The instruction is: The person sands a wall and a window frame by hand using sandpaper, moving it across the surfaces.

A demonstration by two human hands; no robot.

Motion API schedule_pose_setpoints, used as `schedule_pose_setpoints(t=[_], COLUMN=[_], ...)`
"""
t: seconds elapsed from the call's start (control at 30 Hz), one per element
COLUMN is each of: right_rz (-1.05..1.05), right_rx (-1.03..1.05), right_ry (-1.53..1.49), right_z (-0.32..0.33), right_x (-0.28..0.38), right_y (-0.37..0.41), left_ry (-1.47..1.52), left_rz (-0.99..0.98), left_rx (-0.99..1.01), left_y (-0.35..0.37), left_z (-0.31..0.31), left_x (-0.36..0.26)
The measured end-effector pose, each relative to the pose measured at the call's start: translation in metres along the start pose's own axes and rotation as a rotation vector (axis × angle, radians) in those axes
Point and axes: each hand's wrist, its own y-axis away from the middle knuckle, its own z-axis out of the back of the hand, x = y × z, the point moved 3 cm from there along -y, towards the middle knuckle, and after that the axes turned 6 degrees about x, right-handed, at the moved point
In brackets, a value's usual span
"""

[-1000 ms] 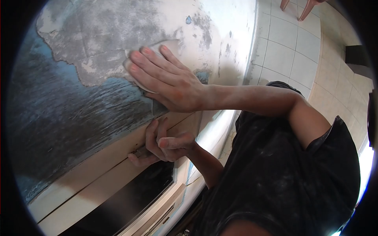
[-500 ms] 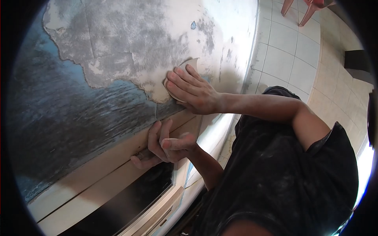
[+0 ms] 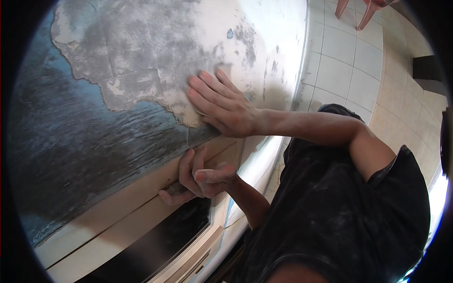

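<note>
My right hand (image 3: 226, 104) lies flat on the wall (image 3: 137, 52), fingers stretched out, with a pale sheet that looks like sandpaper (image 3: 225, 70) under it. Only a blurred edge of the sheet shows past the fingertips. The hand covers the ragged lower border of a white and grey plaster patch, where it meets dark blue, scraped paint. Below, my left hand (image 3: 203, 177) rests against the cream window frame (image 3: 118, 212), its fingers bent and apart. A small greyish part by its lower fingers is too hidden to name.
A dark window pane (image 3: 160, 240) lies below the frame. Pale floor tiles (image 3: 344, 70) run along the wall's right side, with the legs of a pinkish plastic chair (image 3: 367, 16) at the top. A dark object (image 3: 429, 75) stands at the far right.
My right hand has slid slightly left and up along the wall with the sheet, less of which now shows. My left hand has stayed at the frame, with almost no shift.
</note>
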Motion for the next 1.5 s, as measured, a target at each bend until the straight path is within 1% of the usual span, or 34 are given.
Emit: schedule_pose_setpoints(t=[0.1, 0.2, 0.3, 0.33, 0.4, 0.5, 0.6, 0.7, 0.8, 0.9, 1.0, 1.07, 1.13, 1.2, 1.3, 1.4, 1.5], right_rz=[-0.034, 0.066, 0.1, 0.08, 0.019, 0.002, 0.151, 0.099, 0.029, 0.017, 0.069, 0.06, 0.052, 0.04, 0.027, 0.066, 0.044], right_rx=[-0.029, 0.028, 0.115, 0.085, 0.032, 0.025, -0.002, 0.099, 0.029, 0.016, 0.023, 0.068, 0.085, 0.076, 0.054, 0.049, 0.125], right_ry=[-0.034, 0.067, 0.144, 0.115, 0.049, -0.011, 0.093, 0.119, 0.048, 0.012, 0.078, 0.106, 0.101, 0.051, 0.053, 0.061, 0.058], right_z=[0.009, -0.006, -0.004, -0.008, -0.003, 0.006, -0.008, -0.003, -0.002, 0.006, -0.005, -0.005, -0.006, 0.003, 0.005, -0.006, -0.006], right_x=[0.014, -0.01, -0.023, -0.026, -0.008, 0.01, -0.011, -0.018, -0.005, 0.009, -0.009, -0.014, -0.017, -0.001, 0.01, -0.004, -0.007], right_y=[-0.03, 0.005, 0.029, 0.031, 0.006, -0.026, -0.001, 0.018, -0.003, -0.029, 0.0, 0.015, 0.02, -0.008, -0.029, 0.0, 0.017], left_ry=[0.009, 0.008, -0.013, -0.012, -0.001, 0.015, 0.011, 0.009, 0.011, 0.011, 0.02, -0.002, 0.0, 0.004, 0.003, 0.0, 0.004], left_rz=[-0.004, -0.003, -0.002, 0.003, 0.006, 0.013, 0.018, 0.029, 0.018, 0.009, 0.011, 0.032, 0.022, 0.013, 0.009, 0.013, 0.027], left_rx=[0.015, 0.0, 0.0, 0.002, 0.012, 0.012, 0.021, 0.03, 0.016, 0.007, 0.015, 0.039, 0.019, 0.022, 0.023, 0.022, 0.022], left_y=[-0.001, -0.003, -0.003, -0.003, -0.002, 0.0, -0.001, -0.002, 0.0, -0.001, 0.0, 0.0, -0.002, 0.0, 0.001, -0.001, -0.001], left_z=[0.0, -0.001, 0.0, 0.0, 0.001, 0.0, 0.0, 0.0, 0.0, 0.0, -0.001, 0.0, -0.002, 0.0, 0.0, -0.001, -0.002], left_x=[0.0, 0.0, 0.001, -0.001, -0.001, -0.001, -0.002, -0.002, -0.001, 0.0, 0.001, -0.001, -0.002, -0.001, 0.0, 0.0, -0.001])
